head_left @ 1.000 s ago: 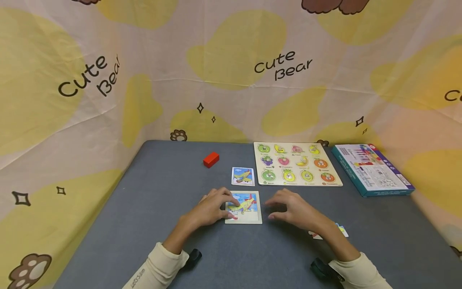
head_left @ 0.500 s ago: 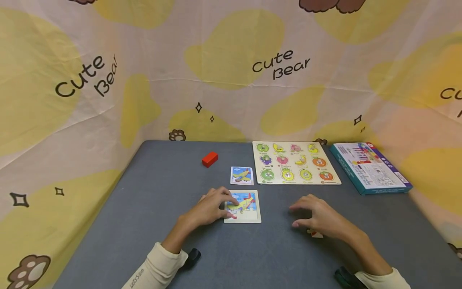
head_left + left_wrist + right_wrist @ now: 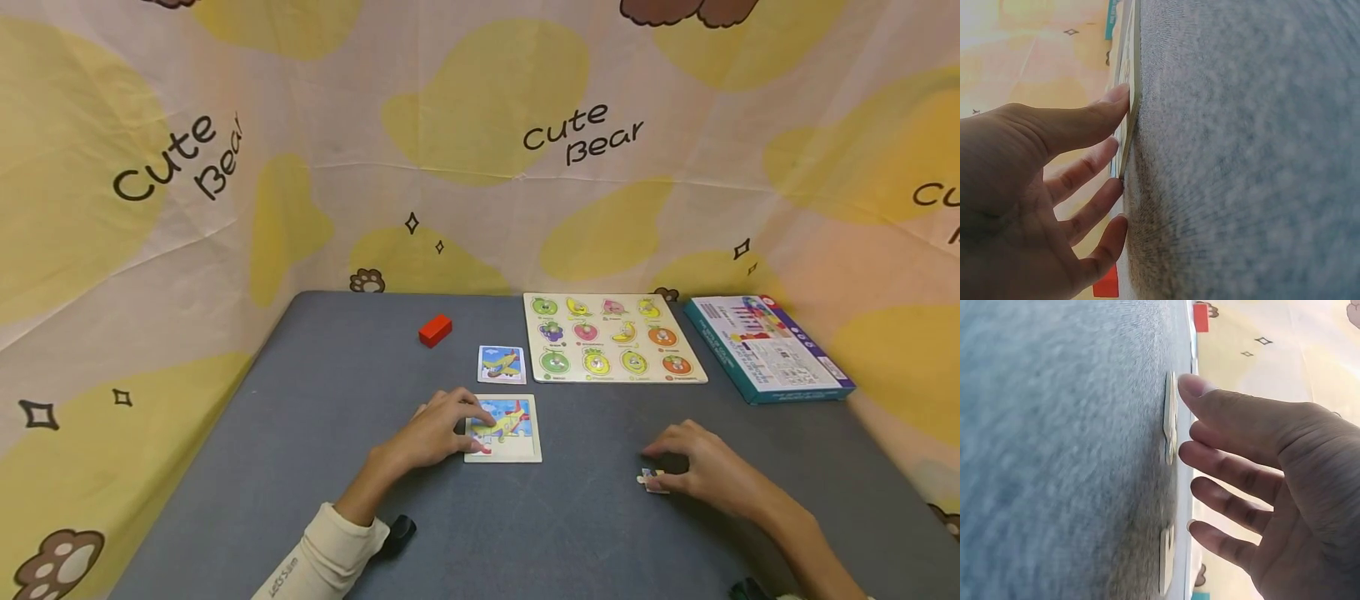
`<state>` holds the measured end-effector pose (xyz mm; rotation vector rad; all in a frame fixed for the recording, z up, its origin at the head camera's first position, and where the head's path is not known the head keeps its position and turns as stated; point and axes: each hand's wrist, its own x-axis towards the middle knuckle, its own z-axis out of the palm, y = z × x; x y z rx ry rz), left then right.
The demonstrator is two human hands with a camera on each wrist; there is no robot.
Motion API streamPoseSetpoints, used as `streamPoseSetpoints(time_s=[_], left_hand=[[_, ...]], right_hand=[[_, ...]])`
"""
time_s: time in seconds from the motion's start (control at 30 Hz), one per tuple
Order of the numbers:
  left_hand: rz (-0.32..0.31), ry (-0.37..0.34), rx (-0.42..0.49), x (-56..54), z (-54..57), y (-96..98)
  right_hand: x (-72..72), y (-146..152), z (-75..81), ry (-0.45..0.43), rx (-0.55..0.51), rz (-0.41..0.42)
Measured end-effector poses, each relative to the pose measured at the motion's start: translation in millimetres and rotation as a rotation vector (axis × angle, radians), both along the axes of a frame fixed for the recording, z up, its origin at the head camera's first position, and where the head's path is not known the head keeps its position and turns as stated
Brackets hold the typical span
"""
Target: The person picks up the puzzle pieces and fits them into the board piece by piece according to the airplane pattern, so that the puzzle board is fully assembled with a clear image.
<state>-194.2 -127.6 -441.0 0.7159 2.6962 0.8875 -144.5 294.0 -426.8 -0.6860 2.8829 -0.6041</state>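
Observation:
A small square jigsaw board (image 3: pixel 517 452) with an airplane picture lies on the table; the lower part of its tray shows bare. My left hand (image 3: pixel 435 432) rests on the board's left side, fingertips and thumb touching it, as the left wrist view also shows with the board's edge (image 3: pixel 1136 81) under the thumb. To the right, my right hand (image 3: pixel 708 471) is low over loose puzzle pieces (image 3: pixel 649 481), holding nothing. The right wrist view has one piece (image 3: pixel 1170 415) close to the thumb and another piece (image 3: pixel 1166 562) below; the hand hides part of them from the head camera.
An airplane picture card (image 3: pixel 502 365) lies just behind the board. Farther back are a red block (image 3: pixel 435 331), a fruit puzzle board (image 3: pixel 615 333) and a teal-edged box (image 3: pixel 768 350). A printed cloth (image 3: pixel 465 125) hangs behind the grey table (image 3: pixel 337 358).
My right hand has moved right and toward me, from beside the jigsaw board to the loose pieces. The left hand has stayed on the board.

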Motion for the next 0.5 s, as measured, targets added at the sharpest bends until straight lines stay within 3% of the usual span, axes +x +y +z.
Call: streamPoseSetpoints(time_s=[0.23,0.5], left_hand=[[0.004,-0.015,0.004,-0.3,0.5,-0.1],[0.006,-0.011,0.011,1.1,0.7,-0.5]], right_hand=[[6.3,10,-3.1,0.11,0.033,0.059],[12.2,14,-4.4,0.055,0.049,0.042]])
